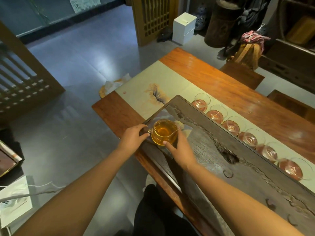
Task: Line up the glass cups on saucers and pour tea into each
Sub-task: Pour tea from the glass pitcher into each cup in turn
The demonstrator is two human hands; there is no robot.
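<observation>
A glass pitcher filled with amber tea stands at the near-left corner of the dark stone tea tray. My left hand grips the pitcher's glass handle on its left side. My right hand cups the pitcher's right wall, thumb on the front of the glass. Along the tray's far edge several glass cups stand in a row, each on a reddish saucer, from the farthest cup to the nearest cup. They look empty.
The tray lies on a pale table runner over a long wooden table. Wooden stools stand on the table's far side. A crumpled tissue lies off the table's left end. My dark-clothed knees are below.
</observation>
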